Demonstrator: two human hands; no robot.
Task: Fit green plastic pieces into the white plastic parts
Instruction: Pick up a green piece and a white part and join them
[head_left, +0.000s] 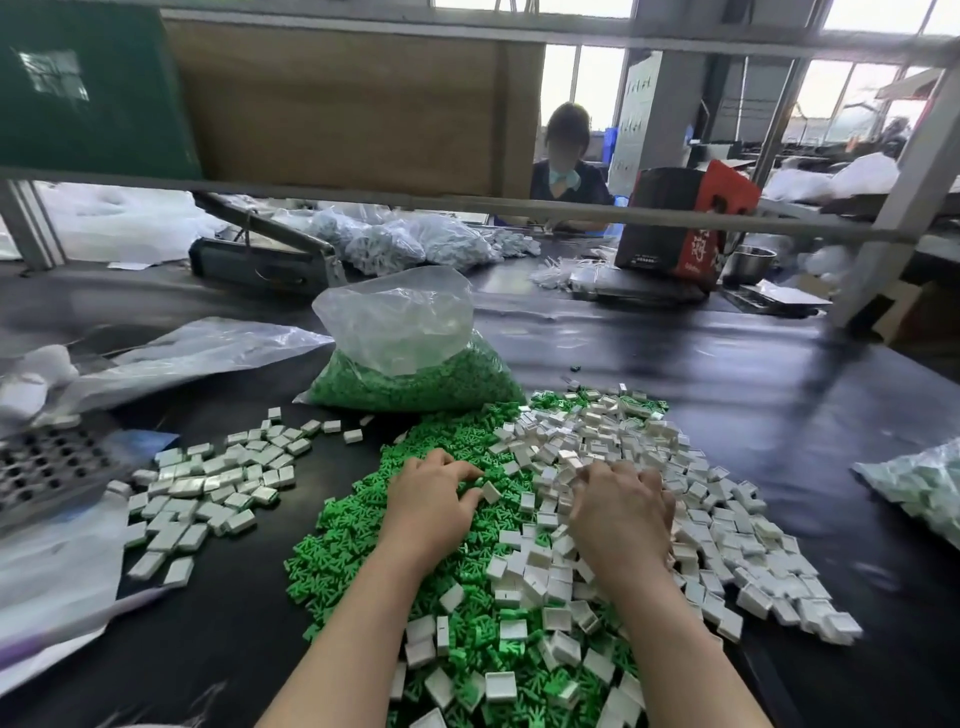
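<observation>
Head view: left hand (431, 506), fingers curled, apparently pinches a white part (491, 491) beside the green pieces (343, 551); right hand (621, 512) claws the white pile, so each piece should be seated squarely.

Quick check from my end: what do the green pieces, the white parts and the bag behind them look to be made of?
Green pieces: looks like moulded plastic, matte, uniform bright colour. White parts: likely hard plastic, slightly glossy, crisp box edges. Bag: thin clear plastic film, crinkled with shiny highlights, green showing through.

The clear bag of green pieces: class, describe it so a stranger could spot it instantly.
Start at the black table. Beyond the loose green pile stands an upright clear bag. Unlike the other bags, its bottom is packed with green pieces.
</observation>
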